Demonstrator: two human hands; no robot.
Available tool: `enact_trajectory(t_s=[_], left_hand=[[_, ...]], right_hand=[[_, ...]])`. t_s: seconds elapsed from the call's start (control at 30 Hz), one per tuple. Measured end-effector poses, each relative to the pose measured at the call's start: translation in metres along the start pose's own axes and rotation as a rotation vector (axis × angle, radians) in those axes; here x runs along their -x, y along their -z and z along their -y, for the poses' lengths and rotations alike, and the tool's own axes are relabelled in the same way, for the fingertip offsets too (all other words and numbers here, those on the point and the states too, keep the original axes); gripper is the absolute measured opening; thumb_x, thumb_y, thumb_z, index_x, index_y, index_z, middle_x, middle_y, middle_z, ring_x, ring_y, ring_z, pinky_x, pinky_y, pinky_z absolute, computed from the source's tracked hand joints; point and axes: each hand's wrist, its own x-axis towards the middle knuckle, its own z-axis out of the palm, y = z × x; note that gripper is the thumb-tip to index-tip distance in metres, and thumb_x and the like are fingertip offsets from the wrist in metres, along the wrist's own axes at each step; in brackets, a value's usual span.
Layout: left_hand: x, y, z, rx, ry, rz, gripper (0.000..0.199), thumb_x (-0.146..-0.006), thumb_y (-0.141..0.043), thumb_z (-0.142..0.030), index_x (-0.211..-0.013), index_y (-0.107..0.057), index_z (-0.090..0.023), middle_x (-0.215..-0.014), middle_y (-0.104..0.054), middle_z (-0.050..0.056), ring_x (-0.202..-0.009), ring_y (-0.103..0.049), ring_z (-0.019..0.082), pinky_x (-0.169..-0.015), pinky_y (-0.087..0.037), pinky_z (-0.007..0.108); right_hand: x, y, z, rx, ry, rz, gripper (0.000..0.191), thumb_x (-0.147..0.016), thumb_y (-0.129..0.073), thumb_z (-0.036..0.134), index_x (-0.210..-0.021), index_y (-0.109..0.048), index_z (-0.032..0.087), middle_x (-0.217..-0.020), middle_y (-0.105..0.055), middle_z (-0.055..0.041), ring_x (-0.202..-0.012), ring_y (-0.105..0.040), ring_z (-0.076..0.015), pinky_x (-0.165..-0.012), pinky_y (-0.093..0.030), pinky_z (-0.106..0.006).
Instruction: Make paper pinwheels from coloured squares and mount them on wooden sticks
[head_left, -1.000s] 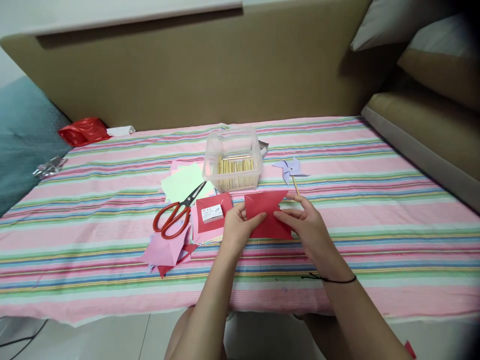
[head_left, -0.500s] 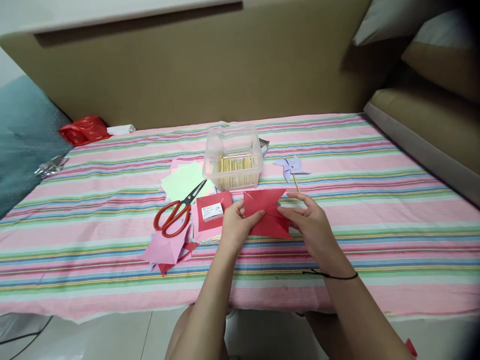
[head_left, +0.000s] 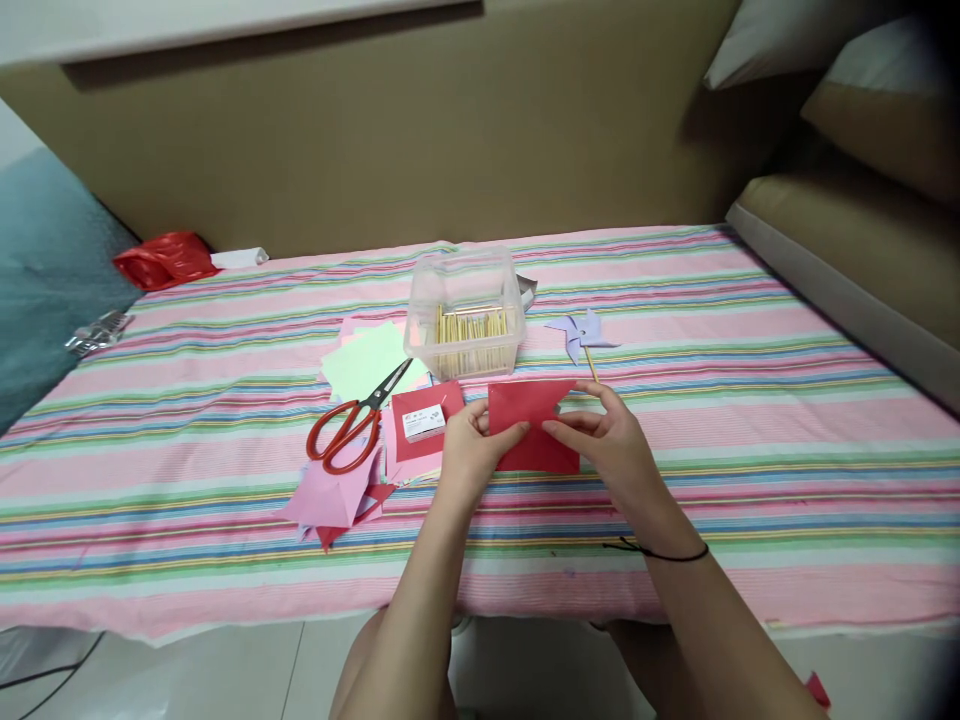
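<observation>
Held up above the cloth in both hands is a sheet of red paper point(head_left: 529, 447). My left hand point(head_left: 474, 445) grips its left edge, thumb on the front face and fingers behind. At the right side of the sheet, my right hand point(head_left: 606, 428) pinches it with the thumb in front; its other fingers are partly hidden behind the paper. Just left of my left hand lies a small white box point(head_left: 424, 423) on a red square, above pink sheets point(head_left: 405, 468). Beyond my right hand rests a lilac paper pinwheel point(head_left: 581, 334) on a wooden stick.
Red-handled scissors point(head_left: 358, 420) lie at the left over pale green sheets point(head_left: 367, 362) and pink paper pieces point(head_left: 334, 497). A clear plastic box point(head_left: 461, 362) of wooden sticks stands behind my hands. The striped cloth point(head_left: 187, 450) runs back to a brown backrest point(head_left: 375, 150).
My right thumb has moved left across the red paper. The sheet's folded or slit right part now looks flatter, with its crease lines less visible.
</observation>
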Motion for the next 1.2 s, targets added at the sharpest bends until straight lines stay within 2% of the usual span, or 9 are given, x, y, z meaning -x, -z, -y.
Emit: enact_trajectory(t_s=[0.37, 0.5, 0.63, 0.73, 0.87, 0.97, 1.1, 1.2], left_hand=[[0.001, -0.001, -0.002, 0.062, 0.027, 0.085, 0.034, -0.059, -0.081, -0.031, -0.087, -0.068, -0.015, -0.078, -0.074, 0.005, -0.070, -0.068, 0.020, -0.069, -0.054, 0.032], [-0.003, 0.003, 0.002, 0.132, -0.011, 0.027, 0.035, -0.060, -0.080, -0.030, -0.088, -0.065, -0.016, -0.081, -0.073, 0.005, -0.071, -0.067, 0.017, -0.070, -0.053, 0.030], [-0.006, 0.007, 0.002, 0.106, -0.058, -0.052, 0.034, -0.060, -0.079, -0.027, -0.089, -0.064, -0.018, -0.079, -0.068, 0.001, -0.065, -0.061, 0.011, -0.063, -0.049, 0.023], [-0.005, 0.008, -0.001, 0.122, -0.057, -0.029, 0.029, -0.062, -0.077, -0.026, -0.087, -0.065, -0.020, -0.077, -0.066, -0.001, -0.063, -0.058, 0.009, -0.062, -0.046, 0.021], [-0.003, 0.005, -0.003, 0.163, -0.072, -0.020, 0.022, -0.064, -0.075, -0.026, -0.084, -0.066, -0.022, -0.081, -0.067, -0.001, -0.069, -0.059, 0.010, -0.067, -0.045, 0.022], [-0.003, 0.003, -0.004, 0.142, -0.077, -0.018, 0.018, -0.071, -0.070, -0.035, -0.085, -0.068, -0.023, -0.086, -0.068, 0.000, -0.077, -0.061, 0.013, -0.067, -0.044, 0.022], [-0.003, 0.003, -0.004, 0.142, -0.087, 0.028, 0.028, -0.080, -0.058, -0.047, -0.082, -0.070, -0.021, -0.102, -0.070, 0.004, -0.092, -0.062, 0.018, -0.070, -0.046, 0.024], [-0.003, 0.004, -0.003, 0.118, -0.096, 0.040, 0.024, -0.078, -0.064, -0.043, -0.076, -0.070, -0.020, -0.106, -0.069, 0.004, -0.095, -0.061, 0.018, -0.073, -0.046, 0.025]], right_hand=[[0.001, -0.002, 0.003, -0.069, -0.048, -0.004, 0.074, -0.053, -0.086, 0.039, -0.115, -0.048, 0.026, -0.074, -0.073, -0.0007, -0.067, -0.070, -0.0236, -0.059, -0.056, -0.034], [0.003, -0.003, 0.007, -0.090, -0.098, -0.021, 0.078, -0.048, -0.088, 0.039, -0.114, -0.049, 0.024, -0.073, -0.074, -0.0020, -0.068, -0.070, -0.0241, -0.060, -0.056, -0.034], [0.003, -0.002, 0.006, -0.078, -0.104, -0.024, 0.074, -0.050, -0.088, 0.037, -0.113, -0.049, 0.024, -0.074, -0.074, -0.0020, -0.068, -0.070, -0.0237, -0.059, -0.056, -0.033], [0.001, 0.000, 0.001, -0.068, -0.094, -0.020, 0.073, -0.052, -0.087, 0.038, -0.113, -0.049, 0.024, -0.074, -0.074, -0.0020, -0.069, -0.070, -0.0241, -0.062, -0.056, -0.035], [-0.001, 0.001, -0.004, -0.044, -0.070, -0.028, 0.074, -0.051, -0.087, 0.039, -0.113, -0.049, 0.024, -0.073, -0.073, -0.0008, -0.069, -0.070, -0.0230, -0.063, -0.055, -0.034], [-0.001, 0.000, -0.004, -0.039, -0.073, -0.028, 0.074, -0.050, -0.087, 0.040, -0.111, -0.049, 0.024, -0.071, -0.073, -0.0005, -0.067, -0.069, -0.0230, -0.060, -0.054, -0.033], [-0.001, -0.001, -0.003, -0.040, -0.072, -0.016, 0.068, -0.052, -0.086, 0.036, -0.108, -0.048, 0.025, -0.071, -0.073, -0.0011, -0.066, -0.069, -0.0224, -0.058, -0.053, -0.031], [-0.001, -0.001, -0.004, -0.020, -0.057, -0.015, 0.066, -0.053, -0.085, 0.035, -0.106, -0.048, 0.025, -0.071, -0.073, -0.0006, -0.066, -0.069, -0.0223, -0.058, -0.054, -0.031]])
